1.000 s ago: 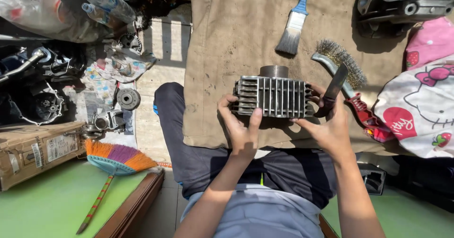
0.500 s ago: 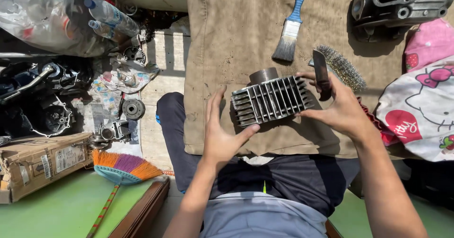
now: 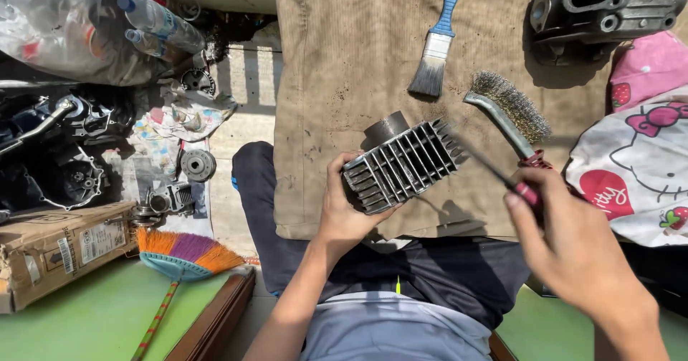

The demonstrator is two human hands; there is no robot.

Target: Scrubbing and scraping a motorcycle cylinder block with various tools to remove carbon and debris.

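My left hand (image 3: 349, 207) grips a grey finned engine cylinder (image 3: 401, 164) by its near end and holds it tilted above a brown cloth (image 3: 344, 60). A dark round sleeve sticks out of the cylinder's far side. My right hand (image 3: 566, 239) holds a thin dark scraper tool with a red handle (image 3: 522, 189), its blade pointing at the cylinder's right-hand fins. Just behind the tool, a wire brush (image 3: 510, 110) lies on the cloth.
A blue-handled paintbrush (image 3: 437, 42) lies on the cloth, with a dark engine casing (image 3: 609, 10) at the top right. A pink and white printed cloth (image 3: 638, 160) lies right. Engine parts, plastic bottles, a cardboard box (image 3: 50, 250) and a colourful broom (image 3: 183, 257) crowd the left.
My left hand has turned the cylinder so its right end tilts upward. My right hand has drawn back to the right and now points the scraper's blade at the fins.
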